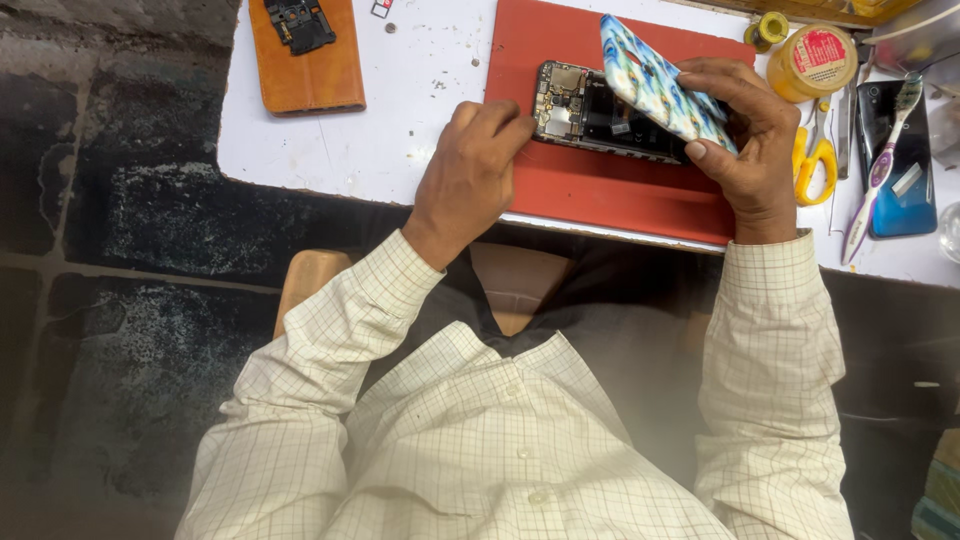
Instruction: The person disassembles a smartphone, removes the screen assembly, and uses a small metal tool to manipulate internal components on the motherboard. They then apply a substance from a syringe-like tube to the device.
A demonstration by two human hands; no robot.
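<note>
The person wears a long-sleeved cream cotton shirt [500,440] crossed by a fine brown windowpane check, buttoned down the front with small pale round buttons [521,452]. Its left sleeve [330,370] and right sleeve [770,370] both reach the wrists and end in plain cuffs. Both the left hand [470,175] and right hand [750,140] are bare, with short nails.

Both hands forward: left hand [470,170] half-curled, right hand [745,140] fingers clasped.
</note>
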